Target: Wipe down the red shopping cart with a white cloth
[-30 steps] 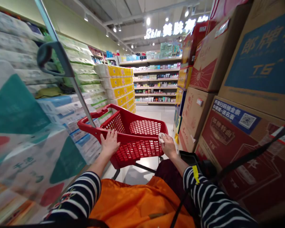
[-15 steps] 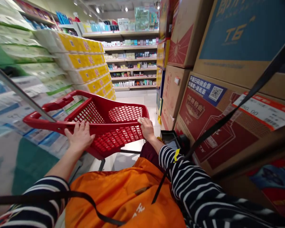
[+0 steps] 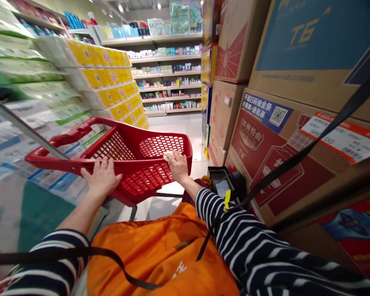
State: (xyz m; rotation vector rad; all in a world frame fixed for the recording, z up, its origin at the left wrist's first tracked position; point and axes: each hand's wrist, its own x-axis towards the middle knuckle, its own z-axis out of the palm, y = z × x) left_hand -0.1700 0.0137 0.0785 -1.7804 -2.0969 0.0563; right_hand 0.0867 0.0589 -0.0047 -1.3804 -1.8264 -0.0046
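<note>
A red plastic shopping cart (image 3: 151, 181) with a lattice basket stands side-on in front of me. My left hand (image 3: 101, 176) is on its near rim, close to the handle end, the fingers hooked over the top and the thumb apart. Further right along the same rim, my right hand (image 3: 179, 165) presses a small pale cloth (image 3: 167, 156) against the edge; most of the cloth is hidden under the fingers. Inside the cart, the visible lattice walls show no goods. An orange apron (image 3: 160, 250) covers my front, below both hands.
Stacked cardboard boxes (image 3: 283, 160) rise close on the right. Yellow-and-white tissue packs (image 3: 107, 80) are piled at the left. Below the boxes sits a black tray (image 3: 220, 183). Shelves of small goods (image 3: 172, 74) stand at the far end of the tiled aisle.
My right hand has slid left along the cart's rim with the cloth, away from the far corner. My left hand stays at its place on the rim. The view has shifted slightly.
</note>
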